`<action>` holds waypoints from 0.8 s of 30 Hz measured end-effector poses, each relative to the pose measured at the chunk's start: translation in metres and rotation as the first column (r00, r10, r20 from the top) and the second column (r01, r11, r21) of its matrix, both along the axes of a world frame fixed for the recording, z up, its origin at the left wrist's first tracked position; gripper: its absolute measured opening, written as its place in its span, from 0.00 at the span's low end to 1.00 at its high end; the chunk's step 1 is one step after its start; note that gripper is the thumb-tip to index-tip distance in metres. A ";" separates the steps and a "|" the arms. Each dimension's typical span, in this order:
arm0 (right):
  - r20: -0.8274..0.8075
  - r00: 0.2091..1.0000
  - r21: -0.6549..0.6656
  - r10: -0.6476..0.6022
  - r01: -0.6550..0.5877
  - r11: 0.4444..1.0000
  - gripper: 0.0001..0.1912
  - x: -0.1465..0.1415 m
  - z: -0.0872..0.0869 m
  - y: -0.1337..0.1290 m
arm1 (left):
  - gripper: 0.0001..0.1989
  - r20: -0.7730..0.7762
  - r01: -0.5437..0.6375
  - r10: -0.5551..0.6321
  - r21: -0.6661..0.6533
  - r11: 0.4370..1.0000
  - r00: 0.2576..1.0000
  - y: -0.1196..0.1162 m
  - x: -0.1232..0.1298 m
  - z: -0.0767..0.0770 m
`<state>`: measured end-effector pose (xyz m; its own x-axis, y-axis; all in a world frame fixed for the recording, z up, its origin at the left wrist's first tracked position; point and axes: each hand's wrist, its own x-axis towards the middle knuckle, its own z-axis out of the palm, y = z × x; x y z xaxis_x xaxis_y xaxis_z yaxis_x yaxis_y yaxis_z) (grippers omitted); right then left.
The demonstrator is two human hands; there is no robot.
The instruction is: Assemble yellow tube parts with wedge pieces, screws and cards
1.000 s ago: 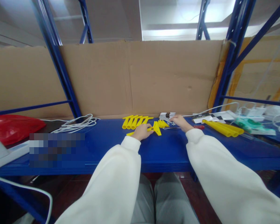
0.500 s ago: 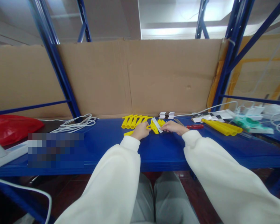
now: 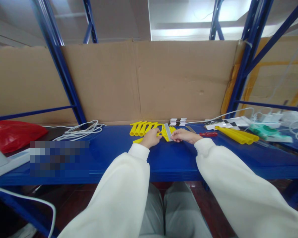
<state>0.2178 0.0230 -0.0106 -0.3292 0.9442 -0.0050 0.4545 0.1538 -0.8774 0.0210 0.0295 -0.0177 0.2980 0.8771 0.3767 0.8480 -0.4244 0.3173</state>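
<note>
Well to the left of a small stack of white strips with black middles (image 3: 178, 122), a crumpled red plastic bag (image 3: 16, 136) sits at the end of the blue metal shelf (image 3: 173, 162); a loose coil of white cable (image 3: 83, 133) lies nearer the stack. Closer again on its left is a row of at least 4 yellow plastic tubular handles (image 3: 142, 129). In front of the stack and to its left, the bare left hand (image 3: 151, 138) has its fingers closed on a yellow plastic tool with a flared head (image 3: 164, 133). Nearly in front of the stack, the bare right hand (image 3: 184, 135) pinches a flat grey strip (image 3: 168, 132) against that head; whether it is seated I cannot tell. Right of the stack come a thin grey blade (image 3: 190, 129), a slim red handle (image 3: 208, 134), a black-and-white checkered card (image 3: 221, 124), 3 long yellow tubes (image 3: 238, 136) and, farthest from it, a green-and-white packet (image 3: 269, 133).
</note>
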 end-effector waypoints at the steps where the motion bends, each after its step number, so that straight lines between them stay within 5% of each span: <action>1: 0.008 1.000 -0.003 -0.003 0.003 1.000 0.10 0.000 0.000 0.001 | 0.11 0.005 0.011 -0.011 0.008 1.000 1.000 0.000 0.000 0.000; 10: 0.008 1.000 0.019 -0.011 0.011 1.000 0.10 0.002 -0.004 0.005 | 0.11 0.063 0.068 -0.071 0.048 0.997 0.995 0.002 0.001 -0.003; 17: 0.031 0.999 0.036 -0.042 0.041 0.999 0.11 0.000 -0.003 0.004 | 0.33 0.076 0.181 -0.184 0.046 0.982 0.980 -0.001 -0.002 -0.003; 24: 0.073 0.997 0.045 -0.024 0.021 0.999 0.11 -0.001 -0.002 0.002 | 0.23 -0.071 0.178 -0.179 -0.019 0.984 0.981 -0.001 -0.003 -0.004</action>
<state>0.2169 0.0246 -0.0124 -0.3082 0.9512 0.0132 0.5213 0.1806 -0.8340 0.0180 0.0289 -0.0220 0.4760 0.8121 0.3377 0.7801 -0.5671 0.2643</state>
